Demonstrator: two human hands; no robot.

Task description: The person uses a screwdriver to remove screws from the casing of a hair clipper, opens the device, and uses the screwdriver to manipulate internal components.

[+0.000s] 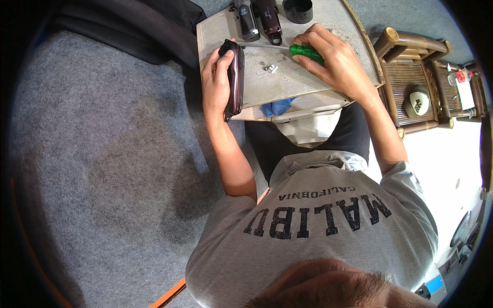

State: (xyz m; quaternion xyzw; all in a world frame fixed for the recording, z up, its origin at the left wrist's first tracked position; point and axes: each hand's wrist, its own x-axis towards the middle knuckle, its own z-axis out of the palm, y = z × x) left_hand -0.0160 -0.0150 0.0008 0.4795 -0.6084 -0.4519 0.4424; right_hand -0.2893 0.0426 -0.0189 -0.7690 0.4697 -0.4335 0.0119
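Observation:
My left hand (213,84) is wrapped round a dark maroon hair clipper (236,84), held upright at the left edge of the small wooden table (264,91). In my right hand (340,62) is a screwdriver (307,53) with a green handle. Its thin metal shaft points left, and the tip meets or lies close to the clipper's head end; whether it sits in a screw I cannot tell. A few small metal parts (271,68) lie on the tabletop between my hands.
Toward the back of the table are a black clipper (247,21), a second maroon clipper (269,21) and a round black container (298,11). Blue cloth (278,107) shows beneath the front edge. To the right, a bamboo rack (402,82) bears a cap (418,101). Black fabric (138,31) lies at left.

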